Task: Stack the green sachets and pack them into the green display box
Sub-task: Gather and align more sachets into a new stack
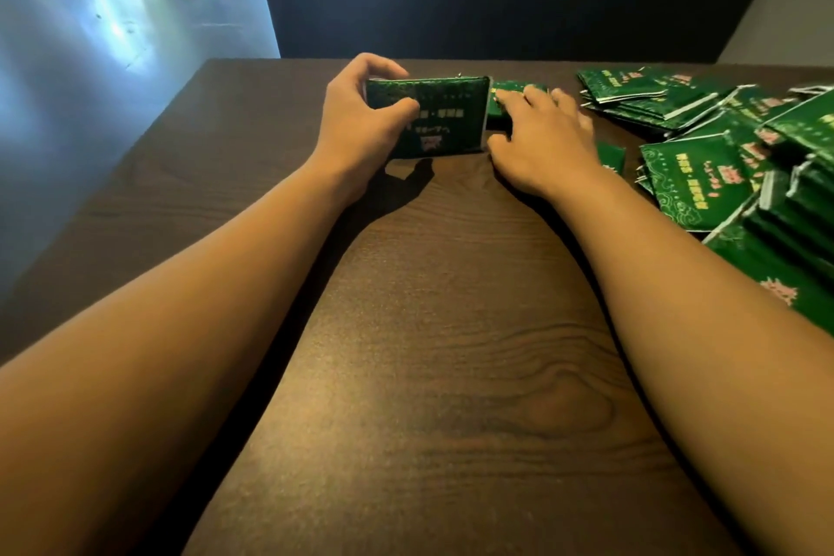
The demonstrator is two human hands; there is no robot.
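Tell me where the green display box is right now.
In the head view, the green display box stands at the table's far middle, gripped by the left hand, the right hand beside it.

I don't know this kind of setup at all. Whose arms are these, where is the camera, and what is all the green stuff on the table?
There is no machine here: a person wears a camera on the head, looking down at both bare arms. The left hand grips a green display box, thumb on its front and fingers over the top edge. The right hand lies beside the box, fingers resting on a small stack of green sachets. More loose sachets are heaped to the right on the dark wooden table.
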